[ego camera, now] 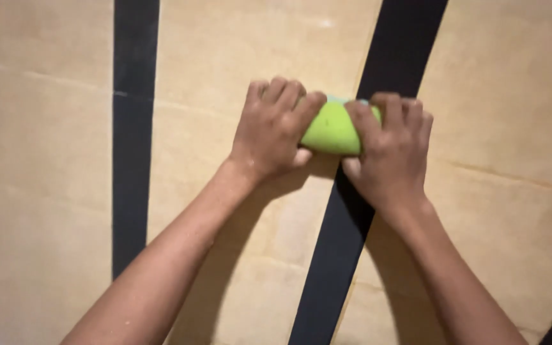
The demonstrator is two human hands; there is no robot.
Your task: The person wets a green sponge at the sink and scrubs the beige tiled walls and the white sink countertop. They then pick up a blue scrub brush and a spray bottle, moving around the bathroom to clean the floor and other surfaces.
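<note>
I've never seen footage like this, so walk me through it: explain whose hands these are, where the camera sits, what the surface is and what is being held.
There is no machine here. One picture comes from a camera worn on a person's head, looking down at their own two bare hands. The left hand and the right hand both grip a small rounded lime-green object, one at each end, with fingers curled over the top. What it is made of cannot be told. Under the hands lies a flat tan surface that looks like cardboard, with faint creases. Two black strips cross it: a straight one on the left and a slanted one running beneath the hands.
</note>
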